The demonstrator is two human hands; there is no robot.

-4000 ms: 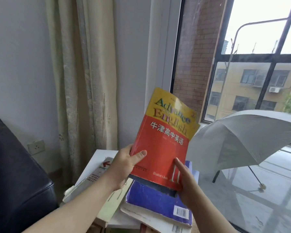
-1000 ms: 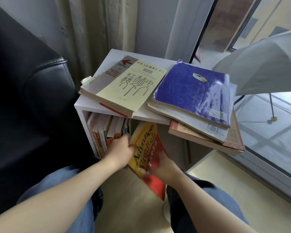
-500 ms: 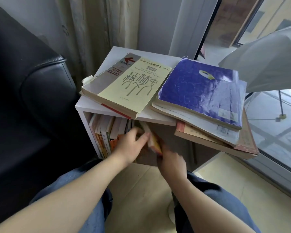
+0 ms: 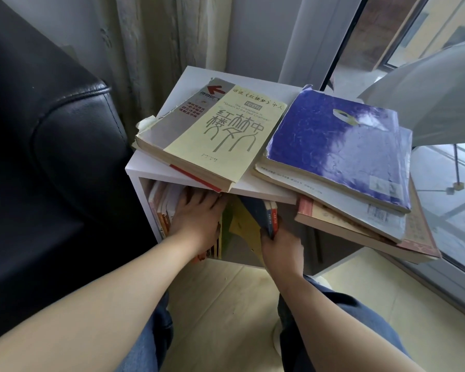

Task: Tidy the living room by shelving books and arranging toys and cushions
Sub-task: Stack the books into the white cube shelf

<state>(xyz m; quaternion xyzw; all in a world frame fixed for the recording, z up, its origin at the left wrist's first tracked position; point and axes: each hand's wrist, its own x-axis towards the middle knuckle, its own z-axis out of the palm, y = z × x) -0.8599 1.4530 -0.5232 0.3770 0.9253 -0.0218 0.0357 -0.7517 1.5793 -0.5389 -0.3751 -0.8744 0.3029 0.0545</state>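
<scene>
A small white cube shelf [image 4: 151,169] stands between a sofa and a window. Inside it, upright books [image 4: 161,210] fill the left side. My left hand [image 4: 196,218] reaches into the opening, palm flat against those upright books with the fingers spread. My right hand [image 4: 279,245] grips the lower edge of leaning books with red spines [image 4: 271,218] in the middle of the opening. A yellow cover [image 4: 243,226] shows between my two hands. On top of the shelf lie a pale yellow book [image 4: 215,135] and a purple book [image 4: 333,146] on a stack overhanging the right edge [image 4: 360,226].
A black leather sofa [image 4: 51,157] stands close on the left. A curtain [image 4: 159,49] hangs behind the shelf. The glass window [image 4: 454,210] with its frame is on the right, and an open grey umbrella [image 4: 427,103] is beyond it. My knees in jeans are just below the shelf.
The red and yellow book went from being held up in the air down into the shelf opening. My left hand moved deeper against the upright books; my right hand now grips the leaning books.
</scene>
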